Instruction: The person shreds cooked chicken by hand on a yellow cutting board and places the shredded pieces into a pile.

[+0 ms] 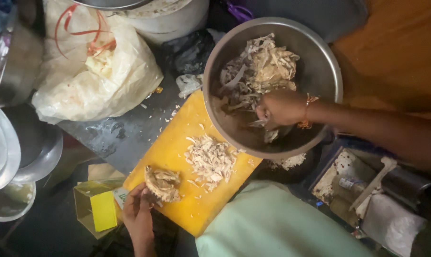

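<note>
My right hand (281,108) reaches into a large steel bowl (320,66) and closes on strips of shredded cooked meat (260,71) lying in it. The bowl rests partly over the far corner of a yellow cutting board (177,147). My left hand (140,214) is at the board's near left edge, its fingers holding a chunk of cooked meat (162,183) against the board. A pile of shredded meat (209,159) lies in the middle of the board.
A white plastic bag (87,76) sits at the back left. Steel plates and lids (15,152) are stacked at the left. A yellow carton (99,207) lies below the board. A cluttered tray (367,190) is at the right. My light green clothing (272,223) fills the bottom.
</note>
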